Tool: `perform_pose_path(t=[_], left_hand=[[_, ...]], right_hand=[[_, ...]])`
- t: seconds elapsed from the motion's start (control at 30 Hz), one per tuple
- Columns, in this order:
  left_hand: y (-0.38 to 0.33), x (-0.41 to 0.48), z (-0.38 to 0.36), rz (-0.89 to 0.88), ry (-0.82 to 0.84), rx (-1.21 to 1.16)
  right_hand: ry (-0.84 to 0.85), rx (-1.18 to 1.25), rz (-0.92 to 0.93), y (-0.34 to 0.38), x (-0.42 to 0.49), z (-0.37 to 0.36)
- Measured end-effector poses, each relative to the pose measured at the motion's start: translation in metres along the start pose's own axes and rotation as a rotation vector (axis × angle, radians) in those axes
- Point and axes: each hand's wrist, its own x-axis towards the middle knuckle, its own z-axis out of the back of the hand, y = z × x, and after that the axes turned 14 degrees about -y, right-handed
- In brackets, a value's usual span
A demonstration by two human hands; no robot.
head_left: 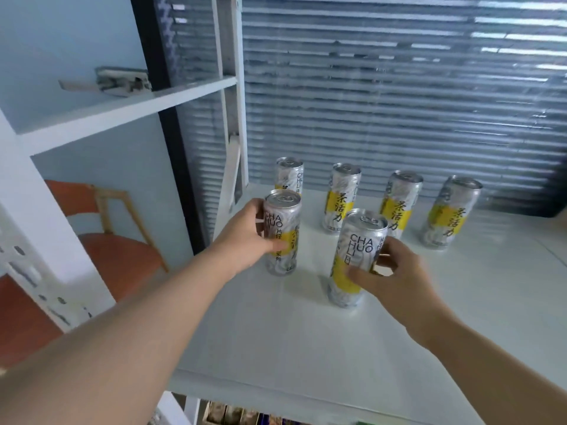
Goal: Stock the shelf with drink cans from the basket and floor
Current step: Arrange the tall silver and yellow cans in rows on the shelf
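Here six slim cans stand upright on the white shelf [276, 348], labels reading "CHA HUO LI" and 茶活力. The left hand [245, 237] wraps its fingers around the near-left can [280, 237]; the right hand [395, 277] grips the near-right can [352, 259]. Four cans [339, 197] line the far row.

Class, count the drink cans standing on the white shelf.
6: four along the back, one in the left hand, one in the right hand. None seems hidden.
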Motion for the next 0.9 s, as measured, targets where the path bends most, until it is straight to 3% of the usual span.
perform_pose_path(t=[0.1, 0.33, 0.57, 0.7, 0.9], left_hand=[[0.009, -0.01, -0.007, 0.026, -0.054, -0.041], [0.029, -0.017, -0.027, 0.058, -0.256, 0.108], [0.04, 0.01, -0.031, 0.115, -0.116, -0.003], [0.034, 0.01, -0.036, 0.061, -0.208, 0.081], [0.04, 0.004, -0.038, 0.046, -0.215, 0.011]], right_hand=[[0.0, 0.031, 0.006, -0.005, 0.003, -0.007], [0.003, 0.043, 0.024, -0.015, 0.01, -0.011], [0.014, 0.04, 0.044, -0.017, 0.013, -0.011], [0.006, 0.068, 0.046, -0.017, 0.013, -0.012], [0.011, 0.062, 0.036, -0.017, 0.012, -0.013]])
